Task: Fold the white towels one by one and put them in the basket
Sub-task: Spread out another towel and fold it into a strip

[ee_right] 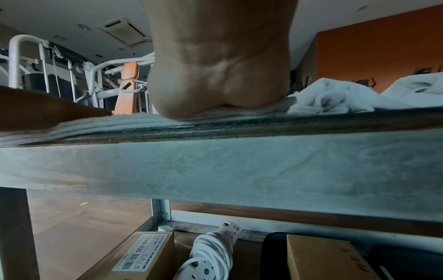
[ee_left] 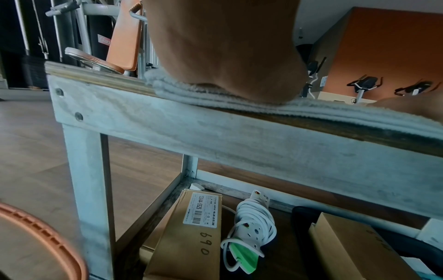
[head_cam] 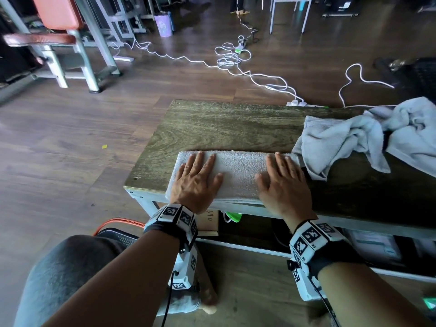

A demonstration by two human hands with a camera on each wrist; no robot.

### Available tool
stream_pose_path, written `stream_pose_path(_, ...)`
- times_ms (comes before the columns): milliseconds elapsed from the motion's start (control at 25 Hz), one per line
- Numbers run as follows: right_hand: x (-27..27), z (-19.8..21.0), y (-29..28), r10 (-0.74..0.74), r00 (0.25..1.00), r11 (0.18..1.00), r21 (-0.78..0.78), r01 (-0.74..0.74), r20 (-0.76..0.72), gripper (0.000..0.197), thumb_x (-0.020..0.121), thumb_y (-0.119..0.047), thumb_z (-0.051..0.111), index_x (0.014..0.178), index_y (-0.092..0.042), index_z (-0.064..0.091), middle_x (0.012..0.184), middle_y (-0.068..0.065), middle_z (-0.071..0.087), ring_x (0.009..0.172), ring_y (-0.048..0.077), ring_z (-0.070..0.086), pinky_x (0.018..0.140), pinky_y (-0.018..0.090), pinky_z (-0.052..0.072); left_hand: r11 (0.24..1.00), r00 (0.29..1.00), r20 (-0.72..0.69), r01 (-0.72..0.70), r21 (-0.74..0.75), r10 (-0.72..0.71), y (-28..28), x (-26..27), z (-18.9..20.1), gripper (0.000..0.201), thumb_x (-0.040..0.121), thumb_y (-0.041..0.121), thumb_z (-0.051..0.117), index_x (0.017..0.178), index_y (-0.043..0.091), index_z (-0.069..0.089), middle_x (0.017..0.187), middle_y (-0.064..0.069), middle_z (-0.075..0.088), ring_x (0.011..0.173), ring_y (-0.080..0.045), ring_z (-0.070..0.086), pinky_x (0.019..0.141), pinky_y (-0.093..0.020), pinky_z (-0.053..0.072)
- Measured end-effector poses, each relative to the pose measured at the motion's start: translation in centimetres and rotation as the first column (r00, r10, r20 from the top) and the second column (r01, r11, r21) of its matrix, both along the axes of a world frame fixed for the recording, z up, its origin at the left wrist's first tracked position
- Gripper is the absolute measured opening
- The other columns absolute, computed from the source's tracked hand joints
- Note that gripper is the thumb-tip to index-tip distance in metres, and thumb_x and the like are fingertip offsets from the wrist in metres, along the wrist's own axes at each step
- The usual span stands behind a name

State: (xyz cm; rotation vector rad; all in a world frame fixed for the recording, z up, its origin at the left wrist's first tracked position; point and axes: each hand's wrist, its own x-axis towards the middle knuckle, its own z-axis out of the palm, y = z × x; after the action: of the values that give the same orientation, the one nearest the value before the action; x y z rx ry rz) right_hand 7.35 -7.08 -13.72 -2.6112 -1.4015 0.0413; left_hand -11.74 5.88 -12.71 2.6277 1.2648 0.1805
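Note:
A white towel (head_cam: 238, 173), folded into a long strip, lies along the near edge of the wooden table (head_cam: 212, 123). My left hand (head_cam: 198, 178) presses flat on its left end, fingers straight and spread. My right hand (head_cam: 283, 182) presses flat on its right end the same way. From the left wrist view I see the heel of my palm on the layered towel (ee_left: 215, 98); the right wrist view shows the same with the towel (ee_right: 120, 123). A heap of unfolded white towels (head_cam: 377, 135) lies at the table's right. An orange basket rim (ee_left: 48, 240) shows low on the left.
Under the table a shelf holds cardboard boxes (ee_left: 189, 236) and a coiled white power strip (ee_left: 251, 221). White cables (head_cam: 236, 57) snake over the wooden floor beyond the table. Gym equipment with orange pads (head_cam: 56, 24) stands far left.

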Motion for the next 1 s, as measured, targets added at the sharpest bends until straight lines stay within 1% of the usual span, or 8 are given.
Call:
stream_pose_path(320,0.7,0.4,-1.1,-0.032,0.995,0.999,-0.009,0.032,-0.090,0.090,0.092,-0.076,0.013,0.160,-0.018,0.005,0.168,-0.002,-0.004,0.154,0.013,-0.007,0.125,0.045,0.005,0.998,0.998,0.001,-0.058,-0.030,0.058,1.1,-2.7,-0.3,0.084,0.084,0.084,0.010,0.155,0.039,0.000,0.165,0.007,-0.006,0.152,-0.015,-0.007,0.124,-0.040,0.005)
stream_pose_path(440,0.4,1.5,-2.0,0.021,0.999,0.998,0.062,-0.020,-0.026,0.074,0.097,-0.065,0.029,0.153,-0.016,0.030,0.164,0.006,0.023,0.152,0.022,0.017,0.121,0.044,0.018,0.998,0.998,-0.002,-0.063,-0.030,0.063,1.0,-2.5,-0.1,0.085,0.084,0.083,0.008,0.155,0.037,-0.002,0.164,0.005,-0.009,0.152,-0.017,-0.007,0.124,-0.040,0.004)
stream_pose_path(520,-0.6,1.8,-3.5,0.071,0.981,0.983,0.157,-0.100,0.180,0.046,0.097,-0.051,0.038,0.122,-0.015,0.054,0.128,0.010,0.054,0.121,0.028,0.046,0.102,0.042,0.039,0.997,0.998,-0.017,-0.066,-0.044,0.065,1.0,-2.3,0.1,0.086,0.084,0.083,0.007,0.155,0.036,-0.004,0.164,0.003,-0.011,0.152,-0.019,-0.008,0.124,-0.041,0.003)
stream_pose_path(560,-1.4,1.8,-4.2,0.112,0.964,0.966,0.200,-0.162,0.241,0.036,0.096,-0.046,0.040,0.105,-0.016,0.056,0.108,0.007,0.055,0.103,0.026,0.049,0.091,0.041,0.043,0.996,0.997,-0.034,-0.075,-0.053,0.073,0.9,-2.2,0.2,0.086,0.085,0.082,0.007,0.155,0.035,-0.005,0.164,0.001,-0.012,0.152,-0.021,-0.009,0.124,-0.041,0.002)
stream_pose_path(640,-2.5,1.5,-5.0,0.183,0.951,0.936,0.251,-0.246,0.248,0.028,0.096,-0.042,0.041,0.090,-0.016,0.053,0.090,0.003,0.050,0.088,0.024,0.050,0.080,0.040,0.046,0.991,0.991,-0.063,-0.119,-0.062,0.116,0.6,-2.0,0.5,0.086,0.086,0.080,0.009,0.156,0.031,-0.004,0.164,-0.003,-0.011,0.152,-0.025,-0.006,0.124,-0.043,0.004)
stream_pose_path(720,-2.1,1.4,-4.6,0.188,0.955,0.945,0.224,-0.240,0.230,0.032,0.098,-0.045,0.038,0.094,-0.017,0.054,0.093,0.002,0.052,0.093,0.024,0.053,0.083,0.039,0.047,0.980,0.979,-0.067,-0.195,-0.037,0.193,-0.6,-1.5,0.8,0.088,0.087,0.079,0.017,0.155,0.024,0.009,0.164,-0.011,0.007,0.150,-0.033,0.011,0.121,-0.047,0.015)
stream_pose_path(840,-0.5,1.9,-3.3,0.215,0.968,0.964,0.128,-0.232,0.130,0.040,0.100,-0.050,0.032,0.117,-0.020,0.052,0.128,0.003,0.053,0.122,0.026,0.050,0.100,0.042,0.044,0.951,0.951,-0.069,-0.296,0.089,0.302,-2.7,-1.3,2.7,0.074,0.087,0.069,0.034,0.136,0.014,0.042,0.136,-0.017,0.043,0.125,-0.036,0.042,0.103,-0.047,0.036)
stream_pose_path(1000,-0.6,2.4,-4.2,0.129,0.984,0.978,0.146,-0.146,0.120,0.055,0.098,-0.055,0.028,0.137,-0.021,0.046,0.144,0.009,0.047,0.129,0.030,0.049,0.102,0.045,0.045,0.957,0.955,0.072,-0.283,-0.061,0.287,-2.7,-3.0,3.7,0.039,0.083,0.034,0.050,0.115,0.012,0.052,0.116,-0.013,0.043,0.111,-0.035,0.041,0.097,-0.045,0.038)
